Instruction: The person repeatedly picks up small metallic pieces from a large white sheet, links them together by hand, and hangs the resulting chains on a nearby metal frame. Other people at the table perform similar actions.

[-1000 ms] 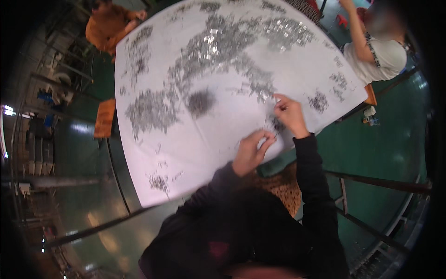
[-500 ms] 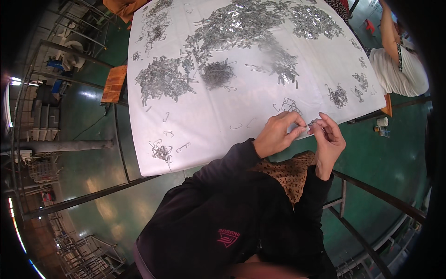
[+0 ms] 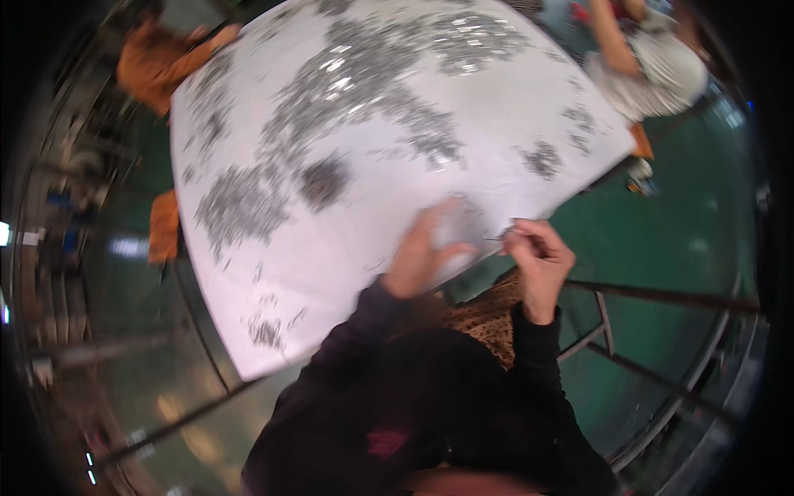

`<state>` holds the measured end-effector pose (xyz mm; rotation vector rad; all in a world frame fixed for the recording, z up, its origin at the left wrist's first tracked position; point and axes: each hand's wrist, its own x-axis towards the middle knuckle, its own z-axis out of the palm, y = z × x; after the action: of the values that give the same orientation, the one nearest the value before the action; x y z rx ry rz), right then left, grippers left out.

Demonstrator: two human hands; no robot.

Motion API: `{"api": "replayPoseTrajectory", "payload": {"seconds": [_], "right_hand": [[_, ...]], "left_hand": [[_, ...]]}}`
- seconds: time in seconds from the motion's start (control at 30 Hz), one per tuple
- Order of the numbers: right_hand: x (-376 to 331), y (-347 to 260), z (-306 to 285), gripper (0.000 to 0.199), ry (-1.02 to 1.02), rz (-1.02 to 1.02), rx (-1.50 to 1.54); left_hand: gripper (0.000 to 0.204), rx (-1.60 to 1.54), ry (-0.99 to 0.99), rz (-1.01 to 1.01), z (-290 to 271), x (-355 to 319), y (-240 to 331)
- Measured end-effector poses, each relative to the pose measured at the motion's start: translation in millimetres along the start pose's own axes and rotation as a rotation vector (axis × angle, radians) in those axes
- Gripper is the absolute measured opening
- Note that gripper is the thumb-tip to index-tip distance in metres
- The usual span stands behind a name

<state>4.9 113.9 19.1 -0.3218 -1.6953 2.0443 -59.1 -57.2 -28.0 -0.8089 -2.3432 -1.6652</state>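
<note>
My left hand [image 3: 420,255] is off the right one, its thumb and fingers spread with nothing visible between them, slightly smeared by motion. It hovers beside a small blurred pile of bent wire hooks [image 3: 470,217] near the table's front edge. My right hand [image 3: 539,263] pinches a thin dark wire piece [image 3: 494,239] between thumb and fingertips. Its end pokes out toward the left hand; the rest is hidden by the fingers. Both hands are over the front edge of the white-covered table [image 3: 331,289].
Small shiny metal pieces [image 3: 331,74] spread over the table's far half, with another heap [image 3: 240,207] at left. A dark wire pile [image 3: 322,182] lies mid-table, others front left [image 3: 266,332] and right [image 3: 542,159]. People in an orange top [image 3: 153,66] and white top [image 3: 662,70] are across the table.
My left hand has parted from the right and spread its fingers, moving toward the hook pile. The right hand keeps its pinch. The whole view has turned and blurred.
</note>
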Motion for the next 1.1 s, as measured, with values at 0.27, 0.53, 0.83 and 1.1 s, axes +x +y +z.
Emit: {"api": "replayPoseTrajectory", "payload": {"seconds": [0.27,0.53,0.83,1.1], "right_hand": [[2.8,-12.6,-26.9,0.019,0.002,0.042,0.055],[-5.1,-18.0,-47.8,0.019,0.003,0.090,0.104],[-19.0,-31.0,-59.2,0.020,0.008,0.005,-0.011],[-33.0,-19.6,-56.6,0.021,0.053,-0.001,-0.087]], "left_hand": [[0.012,0.904,-0.320,-0.009,-132.9,34.8,-130.9],[0.006,0.926,-0.349,0.070,-131.6,31.2,-149.1],[0.013,0.325,-0.105,-0.215,-84.7,70.7,-55.9],[0.004,-0.756,-0.288,-0.386,28.0,22.8,70.5]]}}
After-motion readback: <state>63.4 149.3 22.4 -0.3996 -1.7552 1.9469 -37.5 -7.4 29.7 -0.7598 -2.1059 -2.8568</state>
